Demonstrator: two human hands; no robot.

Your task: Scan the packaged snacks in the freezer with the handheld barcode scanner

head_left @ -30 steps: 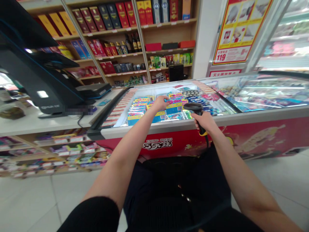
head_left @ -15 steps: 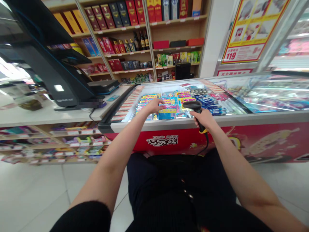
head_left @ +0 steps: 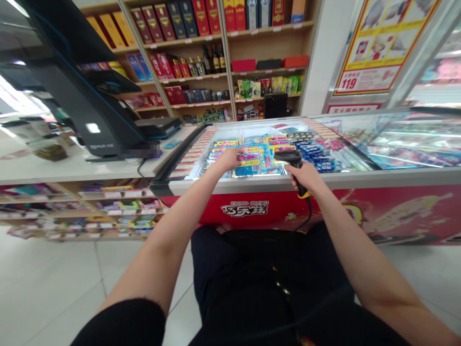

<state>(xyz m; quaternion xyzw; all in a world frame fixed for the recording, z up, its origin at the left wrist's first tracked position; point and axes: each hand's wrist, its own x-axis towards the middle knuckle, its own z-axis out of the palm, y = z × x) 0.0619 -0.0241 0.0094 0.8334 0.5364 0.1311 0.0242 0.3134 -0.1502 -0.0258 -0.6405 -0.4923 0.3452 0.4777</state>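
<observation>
My left hand (head_left: pixel 230 158) reaches into the open chest freezer (head_left: pixel 273 184) and grips a colourful ice-cream packet (head_left: pixel 248 162) lifted a little above the rows of packets. My right hand (head_left: pixel 305 176) is closed round the handle of a black barcode scanner (head_left: pixel 290 158), held over the freezer's front rim. The scanner's head points left toward the packet, and its cable hangs down in front of the red freezer wall. Both arms stretch forward from my seated body.
A black till screen (head_left: pixel 77 103) stands on the white counter (head_left: pixel 54 168) to the left. Shelves of boxes and bottles (head_left: pixel 216 53) line the back wall. Snack shelves (head_left: pixel 90 211) sit under the counter. A glass-lidded freezer section (head_left: pixel 406 139) extends right.
My left hand has drawn back from deeper in the freezer toward the front rim, bringing a packet closer to the scanner. The right hand has stayed nearly in place.
</observation>
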